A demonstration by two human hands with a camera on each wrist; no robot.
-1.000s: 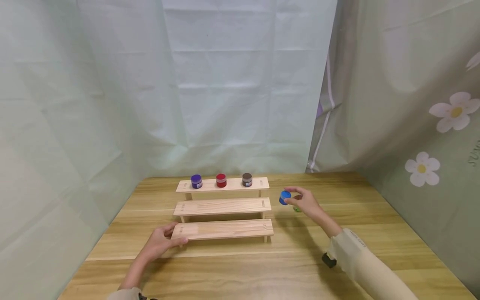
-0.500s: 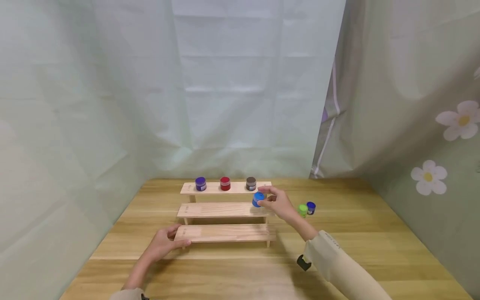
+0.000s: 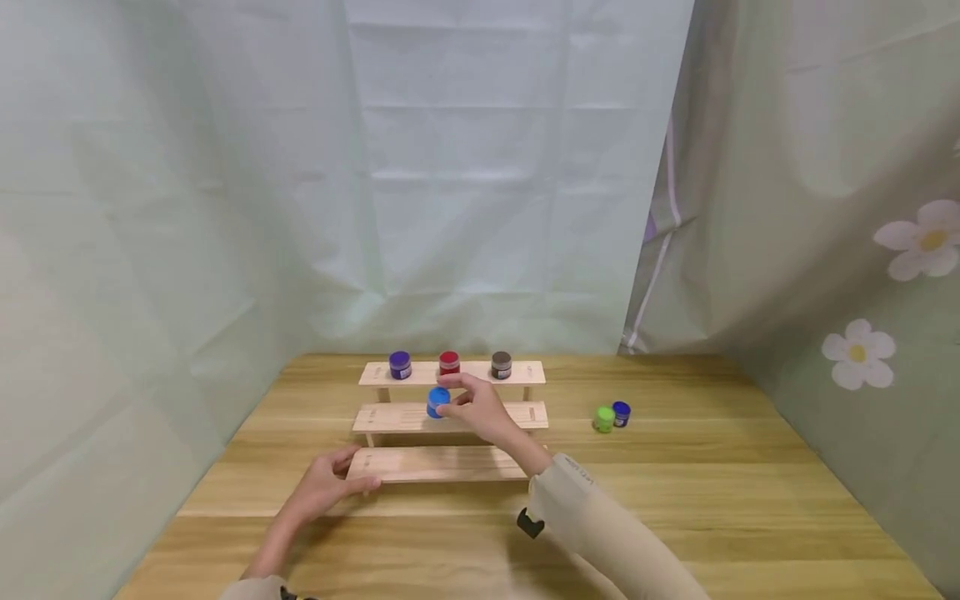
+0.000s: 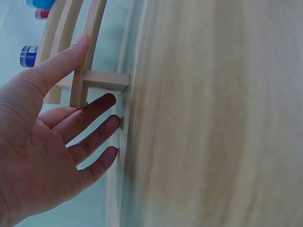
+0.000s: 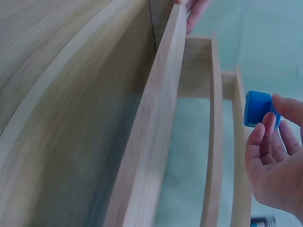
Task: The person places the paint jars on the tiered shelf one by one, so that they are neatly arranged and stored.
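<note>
A three-step wooden rack (image 3: 435, 464) stands on the table. My left hand (image 3: 321, 487) grips the left end of its lowest step; in the left wrist view the thumb (image 4: 64, 64) lies on the step's edge and the other fingers are spread below. Between thumb and fingertips, my right hand (image 3: 483, 412) pinches a small blue paint jar (image 3: 437, 402) above the middle step (image 3: 401, 418). Whether the jar touches that step cannot be told. On the top step sit a purple jar (image 3: 400, 365), a partly hidden red jar (image 3: 449, 362) and a dark brown jar (image 3: 501, 365).
Right of the rack, a light green jar (image 3: 604, 419) and a dark blue jar (image 3: 621, 413) stand close together on the wooden table (image 3: 712, 483). Pale cloth (image 3: 480, 208) hangs behind the table and along its sides.
My right hand has carried the blue jar left, from beside the rack to over the middle step. The green and dark blue jars have come into full view. My left hand keeps its place.
</note>
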